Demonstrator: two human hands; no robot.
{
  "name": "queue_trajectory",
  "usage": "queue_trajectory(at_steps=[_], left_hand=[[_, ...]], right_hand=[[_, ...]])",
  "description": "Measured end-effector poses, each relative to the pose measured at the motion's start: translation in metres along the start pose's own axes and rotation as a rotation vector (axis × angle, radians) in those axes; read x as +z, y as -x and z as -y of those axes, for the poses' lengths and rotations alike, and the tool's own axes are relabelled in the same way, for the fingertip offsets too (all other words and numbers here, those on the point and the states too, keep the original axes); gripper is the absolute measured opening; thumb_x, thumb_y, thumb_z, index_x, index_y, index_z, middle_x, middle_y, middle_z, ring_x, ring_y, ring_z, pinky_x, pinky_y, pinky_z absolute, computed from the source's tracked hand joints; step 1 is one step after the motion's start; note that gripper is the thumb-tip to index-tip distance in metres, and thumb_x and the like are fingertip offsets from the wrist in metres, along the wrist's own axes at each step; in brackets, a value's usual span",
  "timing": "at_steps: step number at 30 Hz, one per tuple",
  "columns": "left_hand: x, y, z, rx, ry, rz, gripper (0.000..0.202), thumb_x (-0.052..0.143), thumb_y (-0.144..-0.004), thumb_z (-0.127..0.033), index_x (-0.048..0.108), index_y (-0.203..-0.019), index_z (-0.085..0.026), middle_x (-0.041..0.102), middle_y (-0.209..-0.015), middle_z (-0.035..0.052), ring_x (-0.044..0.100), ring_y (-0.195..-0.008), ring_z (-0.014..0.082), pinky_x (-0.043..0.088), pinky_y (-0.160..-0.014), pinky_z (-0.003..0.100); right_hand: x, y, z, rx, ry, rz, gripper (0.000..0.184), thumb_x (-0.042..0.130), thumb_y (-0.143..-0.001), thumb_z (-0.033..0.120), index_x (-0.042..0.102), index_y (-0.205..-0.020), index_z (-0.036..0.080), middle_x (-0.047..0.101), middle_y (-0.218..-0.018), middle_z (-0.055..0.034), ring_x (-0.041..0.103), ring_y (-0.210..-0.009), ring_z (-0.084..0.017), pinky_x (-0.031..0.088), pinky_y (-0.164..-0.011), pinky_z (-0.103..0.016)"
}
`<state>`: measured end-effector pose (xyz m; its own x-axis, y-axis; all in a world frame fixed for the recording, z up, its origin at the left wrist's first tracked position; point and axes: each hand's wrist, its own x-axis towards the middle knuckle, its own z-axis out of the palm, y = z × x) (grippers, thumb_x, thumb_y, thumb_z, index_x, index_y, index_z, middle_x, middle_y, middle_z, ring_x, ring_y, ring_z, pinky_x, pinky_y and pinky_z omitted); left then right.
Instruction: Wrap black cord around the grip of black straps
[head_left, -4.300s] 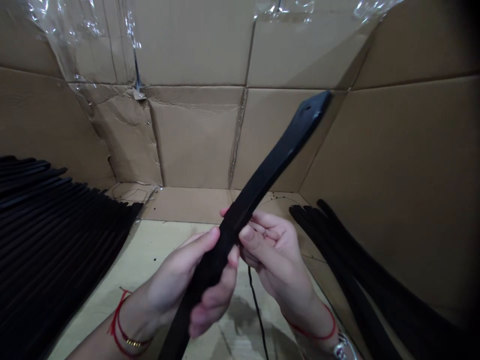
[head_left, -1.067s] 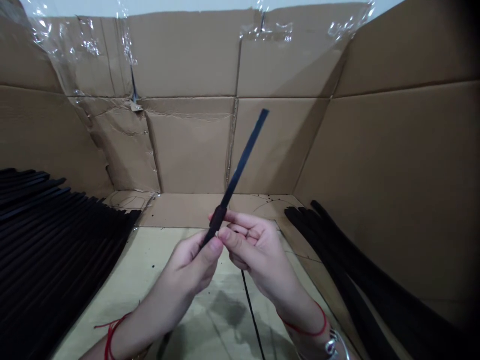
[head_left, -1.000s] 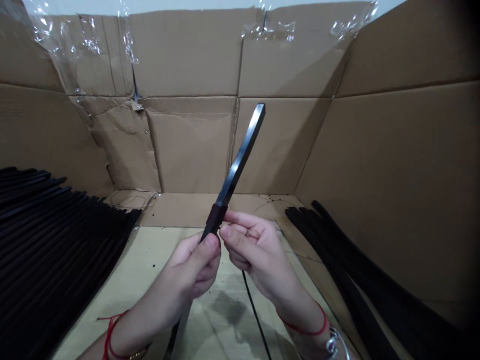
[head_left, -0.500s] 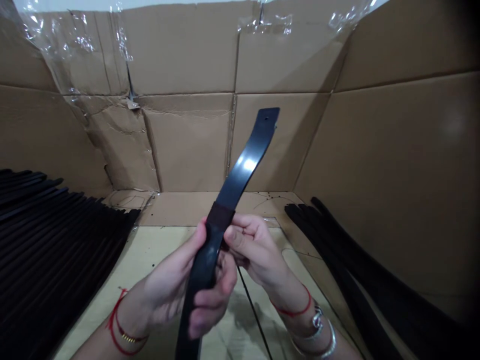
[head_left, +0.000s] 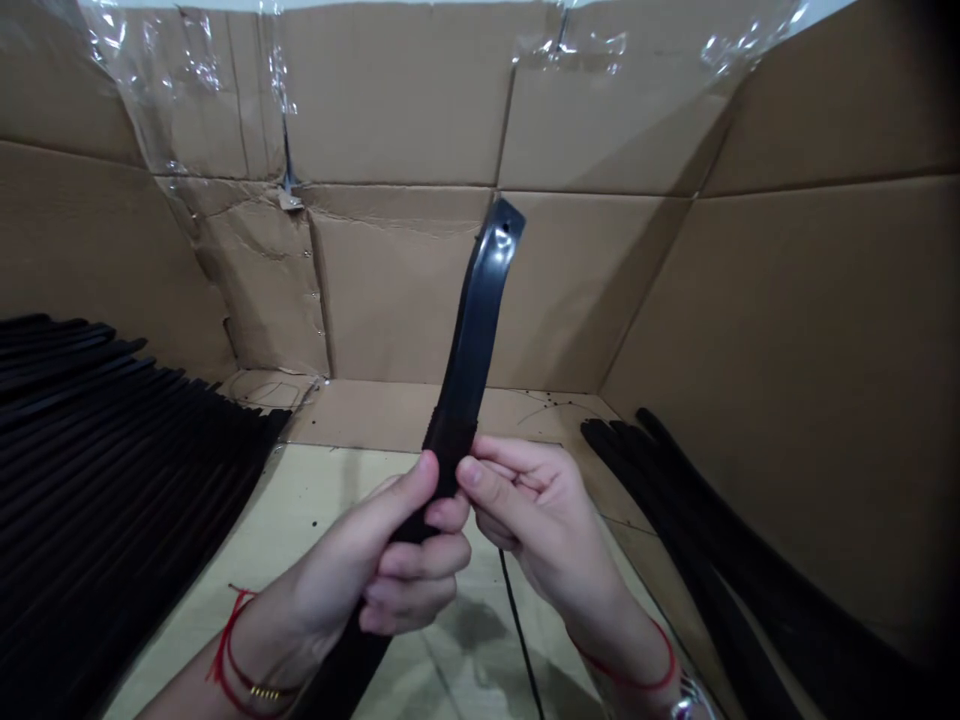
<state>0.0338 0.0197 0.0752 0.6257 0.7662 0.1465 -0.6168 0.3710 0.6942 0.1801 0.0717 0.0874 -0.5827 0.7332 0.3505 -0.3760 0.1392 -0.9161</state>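
A glossy black strap [head_left: 476, 330] rises from the bottom of the view, its far end bent over and pierced by a small hole. Around its middle lies a duller, dark band [head_left: 452, 432]. My left hand [head_left: 397, 550] is closed round the strap just below this band, thumb on top and fingers wrapped over it. My right hand [head_left: 540, 515] is closed too, its thumb and forefinger pinching the strap's right edge at the lower end of the band. What lies between those fingertips is partly hidden.
Many black strips [head_left: 135, 480] lie side by side at the left. A few more [head_left: 675, 510] lean along the right side. Cardboard walls [head_left: 405, 280] with clear tape stand behind and around the pale work surface [head_left: 292, 520]. A thin black cord [head_left: 517, 620] runs below my right hand.
The strap has turned, so its edge now shows and its far end has swung left and more upright. My left fingers have wrapped further over it. The whole view has shifted slightly.
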Motion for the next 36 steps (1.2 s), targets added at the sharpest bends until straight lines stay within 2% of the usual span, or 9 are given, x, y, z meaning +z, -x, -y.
queue_trajectory(at_steps=[3, 5, 7, 11, 25, 28, 32, 34, 36], left_hand=[[-0.007, 0.000, 0.001, -0.081, 0.173, 0.211, 0.044, 0.054, -0.090, -0.055, 0.034, -0.073, -0.019, 0.023, -0.048, -0.0112, 0.007, -0.032, 0.0015, 0.013, -0.026, 0.008], [-0.010, -0.002, 0.004, -0.097, 0.260, 0.286, 0.045, 0.052, -0.091, -0.055, 0.032, -0.071, -0.020, 0.022, -0.048, -0.0111, 0.006, -0.031, 0.0007, 0.012, -0.025, 0.008], [-0.010, -0.005, 0.007, -0.093, 0.330, 0.323, 0.043, 0.048, -0.092, -0.053, 0.030, -0.071, -0.020, 0.021, -0.047, -0.0108, 0.006, -0.029, 0.0001, 0.011, -0.025, 0.007], [-0.011, -0.009, 0.008, -0.082, 0.360, 0.308, 0.040, 0.043, -0.093, -0.050, 0.030, -0.070, -0.019, 0.022, -0.047, -0.0103, 0.007, -0.028, -0.0003, 0.012, -0.025, 0.008], [-0.006, -0.007, 0.011, -0.028, 0.168, 0.206, 0.048, 0.046, -0.093, -0.057, 0.032, -0.069, -0.018, 0.021, -0.048, -0.0106, 0.008, -0.032, 0.0008, 0.014, -0.029, 0.009], [-0.008, -0.007, 0.011, 0.003, 0.108, 0.125, 0.050, 0.039, -0.093, -0.062, 0.041, -0.072, -0.016, 0.026, -0.047, -0.0096, 0.014, -0.032, 0.0014, 0.021, -0.030, 0.009], [-0.004, -0.006, 0.009, 0.136, -0.298, -0.243, 0.048, 0.038, -0.096, -0.057, 0.054, -0.087, -0.013, 0.048, -0.055, -0.0020, 0.044, -0.042, 0.0057, 0.043, -0.042, 0.013], [0.000, -0.005, 0.009, 0.257, -0.483, -0.398, 0.039, 0.042, -0.098, -0.048, 0.055, -0.090, -0.013, 0.052, -0.058, -0.0009, 0.049, -0.046, 0.0058, 0.043, -0.046, 0.012], [0.004, -0.003, 0.009, 0.317, -0.518, -0.441, 0.036, 0.043, -0.099, -0.046, 0.053, -0.088, -0.013, 0.048, -0.056, -0.0032, 0.044, -0.043, 0.0041, 0.037, -0.042, 0.010]], right_hand=[[-0.003, 0.002, 0.001, -0.037, 0.033, 0.079, 0.018, 0.067, -0.087, 0.030, 0.071, -0.086, 0.013, 0.046, -0.051, 0.0043, 0.019, -0.039, -0.002, 0.010, -0.035, -0.018], [-0.003, 0.003, 0.003, -0.055, 0.042, 0.101, 0.017, 0.066, -0.086, 0.029, 0.070, -0.089, 0.012, 0.052, -0.052, 0.0025, 0.021, -0.039, -0.003, 0.012, -0.034, -0.018], [-0.003, 0.001, 0.004, -0.080, 0.036, 0.050, 0.014, 0.068, -0.084, 0.027, 0.068, -0.086, 0.013, 0.052, -0.050, 0.0037, 0.024, -0.038, -0.004, 0.016, -0.035, -0.018], [0.001, -0.002, 0.002, -0.106, 0.019, -0.002, 0.010, 0.067, -0.084, 0.023, 0.064, -0.080, 0.014, 0.053, -0.049, 0.0056, 0.029, -0.037, -0.003, 0.024, -0.037, -0.018], [0.012, 0.004, -0.005, -0.167, -0.076, -0.079, 0.012, 0.065, -0.086, 0.025, 0.058, -0.081, 0.016, 0.053, -0.048, 0.0061, 0.028, -0.036, -0.003, 0.025, -0.035, -0.016], [0.011, 0.003, -0.006, -0.169, -0.027, -0.106, 0.012, 0.065, -0.086, 0.025, 0.062, -0.079, 0.016, 0.052, -0.048, 0.0054, 0.030, -0.037, -0.003, 0.024, -0.035, -0.016], [0.004, 0.000, -0.007, -0.197, 0.016, -0.225, 0.011, 0.068, -0.084, 0.027, 0.067, -0.082, 0.017, 0.050, -0.050, 0.0053, 0.027, -0.038, -0.003, 0.018, -0.033, -0.017], [0.001, -0.003, -0.007, -0.192, 0.004, -0.249, 0.012, 0.072, -0.082, 0.028, 0.069, -0.085, 0.017, 0.048, -0.052, 0.0060, 0.022, -0.038, -0.002, 0.015, -0.034, -0.017], [-0.001, -0.005, -0.007, -0.124, -0.032, -0.194, 0.015, 0.072, -0.081, 0.030, 0.069, -0.088, 0.016, 0.043, -0.051, 0.0068, 0.019, -0.039, -0.002, 0.013, -0.035, -0.017]])
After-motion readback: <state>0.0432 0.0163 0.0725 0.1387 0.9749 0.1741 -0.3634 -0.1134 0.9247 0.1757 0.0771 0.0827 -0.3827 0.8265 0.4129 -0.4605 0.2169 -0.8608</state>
